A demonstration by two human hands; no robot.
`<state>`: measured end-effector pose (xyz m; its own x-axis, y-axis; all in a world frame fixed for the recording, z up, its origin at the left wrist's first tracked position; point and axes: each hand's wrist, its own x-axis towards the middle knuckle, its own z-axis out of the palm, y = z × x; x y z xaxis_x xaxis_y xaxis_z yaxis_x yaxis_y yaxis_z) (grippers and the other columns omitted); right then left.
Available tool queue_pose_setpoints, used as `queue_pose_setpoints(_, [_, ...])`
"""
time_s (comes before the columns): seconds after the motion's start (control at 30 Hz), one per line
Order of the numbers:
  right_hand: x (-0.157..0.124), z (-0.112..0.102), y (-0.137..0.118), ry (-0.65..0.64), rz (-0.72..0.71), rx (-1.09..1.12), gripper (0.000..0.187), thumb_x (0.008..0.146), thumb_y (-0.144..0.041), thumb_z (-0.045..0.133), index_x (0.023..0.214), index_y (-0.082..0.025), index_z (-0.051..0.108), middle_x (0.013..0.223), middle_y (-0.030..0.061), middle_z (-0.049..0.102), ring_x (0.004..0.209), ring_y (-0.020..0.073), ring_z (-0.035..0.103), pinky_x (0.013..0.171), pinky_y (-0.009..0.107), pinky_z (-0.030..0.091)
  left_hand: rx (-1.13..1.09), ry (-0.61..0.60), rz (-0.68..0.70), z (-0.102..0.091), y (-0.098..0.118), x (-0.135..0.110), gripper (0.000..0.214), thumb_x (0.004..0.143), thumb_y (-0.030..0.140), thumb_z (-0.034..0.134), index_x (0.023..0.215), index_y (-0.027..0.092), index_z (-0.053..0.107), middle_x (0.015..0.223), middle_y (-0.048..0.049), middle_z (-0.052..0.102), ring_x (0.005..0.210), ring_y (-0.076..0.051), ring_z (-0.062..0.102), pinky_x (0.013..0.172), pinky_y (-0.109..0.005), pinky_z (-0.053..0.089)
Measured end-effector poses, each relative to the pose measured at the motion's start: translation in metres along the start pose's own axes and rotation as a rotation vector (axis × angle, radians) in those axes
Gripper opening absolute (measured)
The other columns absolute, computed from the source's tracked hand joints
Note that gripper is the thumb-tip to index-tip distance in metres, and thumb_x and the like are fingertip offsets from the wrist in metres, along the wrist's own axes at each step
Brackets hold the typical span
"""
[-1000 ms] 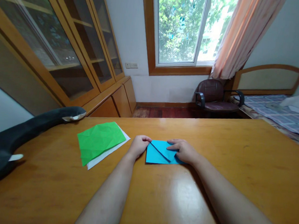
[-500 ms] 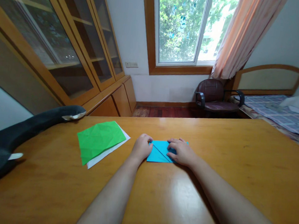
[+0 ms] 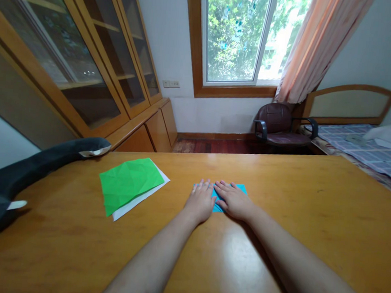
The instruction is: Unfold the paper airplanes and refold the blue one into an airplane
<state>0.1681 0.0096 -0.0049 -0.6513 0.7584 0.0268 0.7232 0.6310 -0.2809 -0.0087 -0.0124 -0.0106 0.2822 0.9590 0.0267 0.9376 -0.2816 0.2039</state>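
A folded blue paper lies on the wooden table, mostly covered by my hands. My left hand lies flat on its left part with fingers stretched out. My right hand rests flat on its right part, fingers pointing left and forward. Both hands touch side by side. Only a strip of blue between them and a corner at the far right show.
A crumpled green sheet lies over a white sheet to the left. A dark plush toy stretches along the table's left edge. Beyond the table stand glass cabinets, a brown armchair and a bed.
My left hand has opened from a curled hold at the paper's left corner and slid right onto it. Both hands now press flat together, and the paper looks narrower.
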Motion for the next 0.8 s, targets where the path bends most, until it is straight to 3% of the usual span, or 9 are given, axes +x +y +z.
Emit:
queue_pose_setpoints(0.63, [-0.005,0.001,0.002,-0.003,-0.034,0.009,0.067,0.094,-0.054,0.04,0.15,-0.017,0.032,0.154,0.014,0.031,0.142,0.0327,0.027,0.113,0.058,0.022,-0.032,0.004,0.031,0.004,0.001,-0.002,0.054,0.096,0.033,0.034,0.143,0.008,0.041,0.152,-0.0176,0.035,0.142,-0.034,0.028,0.115,-0.052,0.024])
queue_pose_setpoints(0.8, [-0.009,-0.004,0.003,0.012,-0.119,0.049,0.083,0.085,-0.063,0.052,0.15,-0.016,0.033,0.152,0.0172,0.034,0.141,0.0347,0.029,0.113,0.059,0.021,-0.082,-0.009,0.121,0.0,-0.008,-0.003,0.052,0.094,0.029,0.039,0.142,0.01,0.044,0.15,-0.0168,0.038,0.141,-0.032,0.031,0.116,-0.049,0.026])
